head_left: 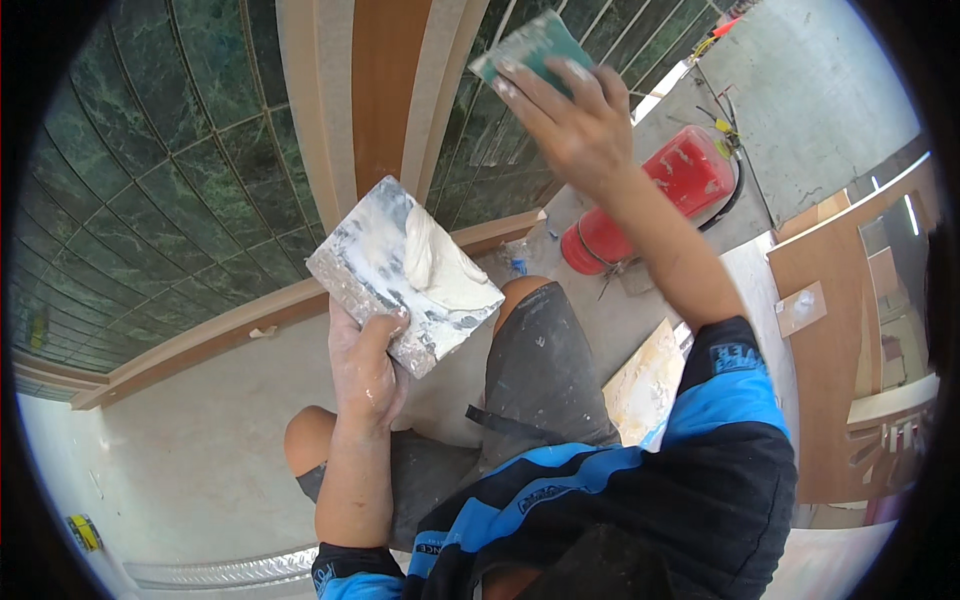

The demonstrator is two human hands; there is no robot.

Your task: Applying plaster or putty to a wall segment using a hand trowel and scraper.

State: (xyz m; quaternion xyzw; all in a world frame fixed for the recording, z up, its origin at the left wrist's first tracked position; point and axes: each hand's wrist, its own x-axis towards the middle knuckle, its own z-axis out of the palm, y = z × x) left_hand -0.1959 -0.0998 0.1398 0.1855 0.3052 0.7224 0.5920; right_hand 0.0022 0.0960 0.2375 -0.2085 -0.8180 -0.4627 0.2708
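My left hand (368,365) grips the near edge of a flat, putty-smeared board (350,245), its thumb on top. A thick mound of white paste (440,262) lies on the board's right half. Farther out and to the right, my right hand (575,135) holds a teal-green flat spreader (535,42), fingers spread along its face. The spreader overlaps the right-hand panel of dark green marbled tiles (478,135); whether it touches them I cannot tell. Pale lines run between those tiles, and whitish smears show there. White residue coats my right fingertips.
Another green tiled panel (205,75) stands at left, with wooden trim (380,90) between the two. A red fire extinguisher (665,185) with a black hose stands beneath my right forearm. Wooden boards (815,365) are at far right, and a stained sheet (645,385) lies by my knee.
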